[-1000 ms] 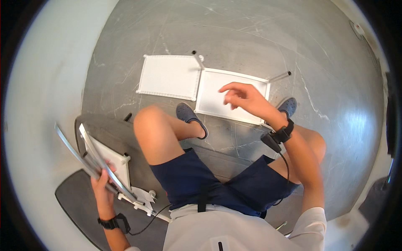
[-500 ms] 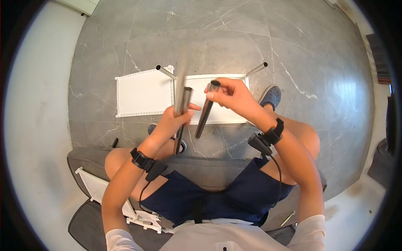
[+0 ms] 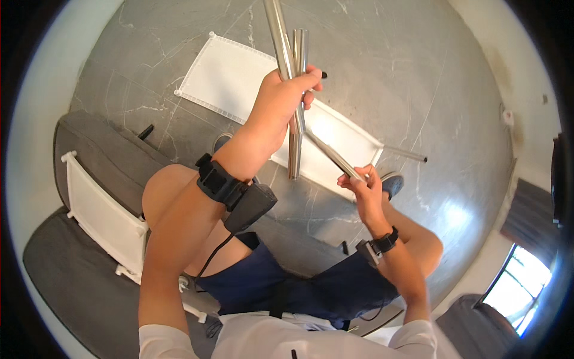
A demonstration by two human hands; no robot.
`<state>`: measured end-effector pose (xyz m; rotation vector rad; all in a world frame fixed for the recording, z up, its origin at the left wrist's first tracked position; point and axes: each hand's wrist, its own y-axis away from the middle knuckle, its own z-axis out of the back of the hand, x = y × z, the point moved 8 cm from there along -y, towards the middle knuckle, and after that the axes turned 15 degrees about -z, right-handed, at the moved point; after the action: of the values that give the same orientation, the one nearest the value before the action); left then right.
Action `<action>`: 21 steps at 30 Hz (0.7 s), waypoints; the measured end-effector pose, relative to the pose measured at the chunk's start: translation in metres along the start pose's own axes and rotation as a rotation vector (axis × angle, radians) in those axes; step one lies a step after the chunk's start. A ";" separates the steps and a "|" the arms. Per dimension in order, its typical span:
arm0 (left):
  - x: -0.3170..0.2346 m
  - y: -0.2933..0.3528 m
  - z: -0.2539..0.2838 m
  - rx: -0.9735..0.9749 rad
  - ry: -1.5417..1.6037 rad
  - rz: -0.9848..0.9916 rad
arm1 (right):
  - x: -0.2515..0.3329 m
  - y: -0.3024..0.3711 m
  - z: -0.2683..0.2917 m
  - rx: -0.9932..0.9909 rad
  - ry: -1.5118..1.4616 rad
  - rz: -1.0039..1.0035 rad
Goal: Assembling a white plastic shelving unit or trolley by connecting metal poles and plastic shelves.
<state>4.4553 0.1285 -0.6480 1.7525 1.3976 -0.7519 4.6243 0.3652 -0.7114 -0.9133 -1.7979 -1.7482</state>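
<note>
My left hand (image 3: 284,99) is raised and closed around several shiny metal tubes (image 3: 295,157), which cross one another in its grip and point roughly up and down. Lower and to the right, my right hand (image 3: 363,186) has its fingers wrapped round the near end of another metal tube (image 3: 330,154). That tube slants up to the left toward the bundle; I cannot tell whether they touch. Beneath both hands on the floor lies a white rectangular shelf panel (image 3: 353,140), with a metal post (image 3: 406,154) at its right corner. A second white shelf panel (image 3: 224,75) lies beyond my left hand.
I sit on a grey sofa (image 3: 89,134). Another white panel (image 3: 101,206) leans on it at my left, with white frame pieces (image 3: 128,274) nearby. Grey marble-look tiles (image 3: 382,54) make up the floor. Dark devices with cables are strapped to my wrists.
My left hand has risen and moved right with its tubes. My right hand has dropped to the right, its tube now slanting up-left. The view has turned, so the floor panels appear tilted.
</note>
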 end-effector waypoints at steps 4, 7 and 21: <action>-0.016 0.018 0.012 -0.008 -0.119 -0.038 | 0.009 0.004 -0.033 0.272 -0.097 -0.028; -0.006 0.022 0.006 -0.005 -0.164 -0.026 | 0.006 0.005 -0.045 0.308 0.191 -0.133; 0.020 0.002 -0.028 0.042 -0.369 -0.075 | 0.001 -0.019 -0.013 0.328 0.375 -0.087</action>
<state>4.4612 0.1622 -0.6495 1.5027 1.2064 -1.0901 4.6079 0.3535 -0.7224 -0.3529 -1.8127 -1.4903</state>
